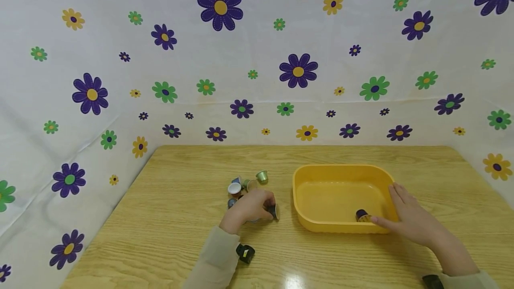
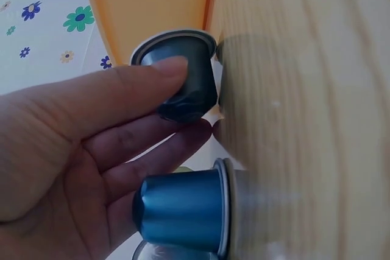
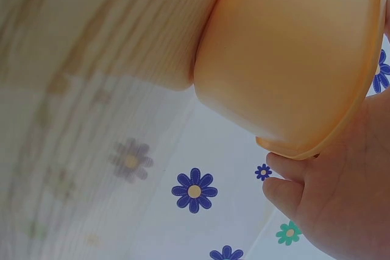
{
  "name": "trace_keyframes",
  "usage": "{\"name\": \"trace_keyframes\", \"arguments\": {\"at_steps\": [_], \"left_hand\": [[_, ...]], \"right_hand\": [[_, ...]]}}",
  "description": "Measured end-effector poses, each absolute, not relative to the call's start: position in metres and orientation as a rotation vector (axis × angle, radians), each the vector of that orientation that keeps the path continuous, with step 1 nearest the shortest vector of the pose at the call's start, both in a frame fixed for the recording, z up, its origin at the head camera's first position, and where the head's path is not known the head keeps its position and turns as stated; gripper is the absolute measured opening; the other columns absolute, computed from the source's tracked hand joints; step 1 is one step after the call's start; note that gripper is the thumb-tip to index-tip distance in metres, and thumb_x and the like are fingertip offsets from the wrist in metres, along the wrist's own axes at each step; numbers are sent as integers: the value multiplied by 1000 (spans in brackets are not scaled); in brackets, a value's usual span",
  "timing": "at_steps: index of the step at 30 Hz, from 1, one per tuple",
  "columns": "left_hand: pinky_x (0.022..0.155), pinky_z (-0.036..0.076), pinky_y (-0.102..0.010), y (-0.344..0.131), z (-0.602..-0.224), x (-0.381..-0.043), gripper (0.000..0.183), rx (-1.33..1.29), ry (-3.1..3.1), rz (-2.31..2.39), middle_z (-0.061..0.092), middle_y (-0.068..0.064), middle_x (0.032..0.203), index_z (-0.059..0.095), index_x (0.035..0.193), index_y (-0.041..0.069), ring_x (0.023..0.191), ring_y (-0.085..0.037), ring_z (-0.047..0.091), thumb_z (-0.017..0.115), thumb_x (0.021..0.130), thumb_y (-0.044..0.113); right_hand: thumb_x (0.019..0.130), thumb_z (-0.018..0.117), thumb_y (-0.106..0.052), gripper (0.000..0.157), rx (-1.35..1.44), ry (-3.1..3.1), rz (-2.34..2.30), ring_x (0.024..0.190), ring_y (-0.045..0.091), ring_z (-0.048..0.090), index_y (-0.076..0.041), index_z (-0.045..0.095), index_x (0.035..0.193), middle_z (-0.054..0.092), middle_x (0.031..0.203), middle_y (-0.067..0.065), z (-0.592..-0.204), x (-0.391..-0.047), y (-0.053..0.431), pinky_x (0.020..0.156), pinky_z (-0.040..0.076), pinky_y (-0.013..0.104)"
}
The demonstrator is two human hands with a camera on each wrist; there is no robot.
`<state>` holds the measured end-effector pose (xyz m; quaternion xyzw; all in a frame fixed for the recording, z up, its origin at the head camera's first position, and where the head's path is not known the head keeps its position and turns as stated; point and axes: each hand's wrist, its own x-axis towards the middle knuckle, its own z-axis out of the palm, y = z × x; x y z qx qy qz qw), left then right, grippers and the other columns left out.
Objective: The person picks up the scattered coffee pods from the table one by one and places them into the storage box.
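Flowers [image 1: 220, 7] everywhere on the white cloth [image 1: 257, 43]!
And there it hangs, behind the wood-grained worktop [image 1: 152, 217] and along both sides, purple, green and yellow petals scattered all over, while a bright glare [image 1: 294, 281] gleams low in the head view.

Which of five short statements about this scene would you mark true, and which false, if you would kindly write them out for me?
1. The left hand pinches a dark capsule. True.
2. The right hand touches the tray. True.
3. The tray is purple. False: it is yellow.
4. A second capsule lies in the tray. True.
5. In the head view, the left hand is right of the tray. False: it is left of it.
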<state>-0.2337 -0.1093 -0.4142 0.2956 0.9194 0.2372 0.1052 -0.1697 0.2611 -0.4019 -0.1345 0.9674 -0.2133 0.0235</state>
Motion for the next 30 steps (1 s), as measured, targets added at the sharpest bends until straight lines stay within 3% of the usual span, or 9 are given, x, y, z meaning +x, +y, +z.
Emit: {"name": "trace_keyframes", "arguments": {"at_steps": [16, 24, 30], "left_hand": [[66, 47, -22, -113, -407, -236, 20, 859, 2669, 920, 60, -1, 87, 59, 93, 7, 80, -14, 58, 70, 76, 11], [77, 47, -29, -112, -398, -235, 21, 905, 2686, 1134, 59, -1, 91, 60, 98, 4, 85, -14, 56, 66, 79, 10], [75, 48, -27, -112, -394, -233, 22, 888, 2697, 1242, 59, 0, 94, 60, 102, 6, 90, -15, 56, 65, 81, 11]], "right_hand": [[80, 57, -51, 99, -409, 2982, -663, 122, 52, 9, 18, 10, 132, 7, 136, 37, -402, -170, 260, 93, 15, 63], [80, 57, -51, 98, -412, 2988, -658, 122, 52, 10, 18, 11, 132, 7, 136, 37, -402, -171, 261, 93, 15, 63], [79, 57, -51, 99, -406, 2992, -651, 122, 52, 10, 19, 11, 132, 7, 136, 37, -403, -171, 261, 93, 16, 63]]}}
